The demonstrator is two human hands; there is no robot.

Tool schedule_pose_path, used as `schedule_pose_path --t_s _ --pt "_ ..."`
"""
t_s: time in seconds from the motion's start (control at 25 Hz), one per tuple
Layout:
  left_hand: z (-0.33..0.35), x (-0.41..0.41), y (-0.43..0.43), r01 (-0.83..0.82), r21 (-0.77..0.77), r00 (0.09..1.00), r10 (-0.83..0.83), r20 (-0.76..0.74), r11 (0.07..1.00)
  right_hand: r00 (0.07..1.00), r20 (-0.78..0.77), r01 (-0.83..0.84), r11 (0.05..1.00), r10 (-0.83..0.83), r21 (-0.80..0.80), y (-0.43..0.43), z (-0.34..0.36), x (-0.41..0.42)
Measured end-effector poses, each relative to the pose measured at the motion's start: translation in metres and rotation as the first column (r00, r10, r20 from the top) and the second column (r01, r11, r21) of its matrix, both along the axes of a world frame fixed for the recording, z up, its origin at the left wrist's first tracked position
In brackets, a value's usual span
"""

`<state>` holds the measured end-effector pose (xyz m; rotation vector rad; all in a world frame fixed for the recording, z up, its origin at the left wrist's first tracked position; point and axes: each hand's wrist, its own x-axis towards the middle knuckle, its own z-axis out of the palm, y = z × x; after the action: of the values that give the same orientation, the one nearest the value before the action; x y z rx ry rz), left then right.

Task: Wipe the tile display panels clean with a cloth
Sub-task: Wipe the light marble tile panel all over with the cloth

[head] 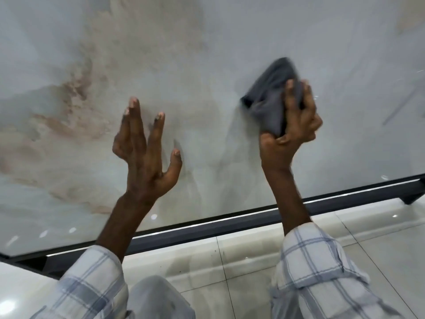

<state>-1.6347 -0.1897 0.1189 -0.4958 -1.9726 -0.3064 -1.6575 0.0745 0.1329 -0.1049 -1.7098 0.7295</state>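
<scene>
A large glossy tile display panel, grey-white with brown marbled veins on its left side, fills most of the view. My right hand grips a bunched dark grey cloth and holds it against the panel right of centre; the cloth's top is blurred. My left hand is raised with fingers spread and straight, fingertips at the panel surface left of the cloth, holding nothing.
A dark metal frame rail runs along the panel's lower edge, with a bracket foot at the right. Below lies a glossy white tiled floor. My knee and checked sleeves are at the bottom.
</scene>
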Motion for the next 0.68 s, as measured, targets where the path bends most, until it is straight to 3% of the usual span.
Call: schedule_pose_path --t_s 0.04,0.08,0.16,0.2,0.24,0.28,0.32,0.4,0.44,0.48,0.52,0.56,0.64,0.68 --pt "0.022 0.000 -0.002 0.022 0.008 0.999 -0.021 -0.039 1.000 0.998 0.030 0.062 0.992 -0.059 -0.111 -0.012 0.006 0.000" --pt "0.046 -0.003 -0.004 0.017 0.002 0.996 -0.017 -0.084 1.000 0.993 0.071 0.100 0.991 -0.094 -0.089 -0.026 0.011 0.001" --pt "0.089 -0.018 -0.011 -0.036 -0.030 0.987 0.030 -0.159 0.999 0.994 0.095 0.030 0.947 -0.063 0.319 -0.044 0.005 0.002" --pt "0.103 -0.024 -0.013 -0.091 -0.047 0.981 0.081 -0.179 0.995 0.998 0.069 -0.033 0.836 -0.006 0.547 -0.041 0.005 0.003" --pt "0.110 -0.029 -0.014 -0.166 -0.059 0.971 0.153 -0.185 0.984 0.997 0.037 -0.070 0.725 0.062 0.685 -0.029 0.014 -0.001" --pt "0.110 -0.031 -0.014 -0.237 -0.070 0.957 0.220 -0.188 0.969 0.994 0.003 -0.074 0.679 0.105 0.730 -0.014 0.029 -0.004" --pt "0.105 -0.033 -0.012 -0.278 -0.081 0.947 0.258 -0.193 0.957 0.993 -0.034 -0.057 0.731 0.109 0.680 -0.003 0.044 -0.008" --pt "0.095 -0.035 -0.008 -0.298 -0.101 0.939 0.273 -0.209 0.949 0.997 -0.073 0.000 0.949 0.024 0.314 0.001 0.071 -0.011" --pt "0.095 -0.036 -0.007 -0.298 -0.105 0.937 0.270 -0.222 0.949 0.997 -0.066 0.041 0.993 -0.034 0.112 -0.008 0.082 -0.010" --pt "0.097 -0.038 -0.008 -0.295 -0.100 0.934 0.265 -0.238 0.950 0.996 -0.053 0.070 0.997 -0.069 0.025 -0.021 0.089 -0.009" --pt "0.101 -0.039 -0.008 -0.293 -0.095 0.932 0.262 -0.250 0.951 0.997 -0.041 0.068 0.993 -0.064 0.093 -0.033 0.092 -0.008" --pt "0.103 -0.040 -0.009 -0.289 -0.091 0.932 0.258 -0.256 0.953 0.999 -0.043 0.036 0.951 -0.024 0.306 -0.040 0.090 -0.008" --pt "0.101 -0.039 -0.008 -0.282 -0.094 0.934 0.251 -0.253 0.955 0.990 -0.084 -0.018 0.683 0.116 0.730 -0.026 0.090 -0.010" --pt "0.099 -0.039 -0.007 -0.280 -0.100 0.936 0.248 -0.248 0.955 0.984 -0.091 -0.024 0.609 0.157 0.793 -0.010 0.101 -0.012"
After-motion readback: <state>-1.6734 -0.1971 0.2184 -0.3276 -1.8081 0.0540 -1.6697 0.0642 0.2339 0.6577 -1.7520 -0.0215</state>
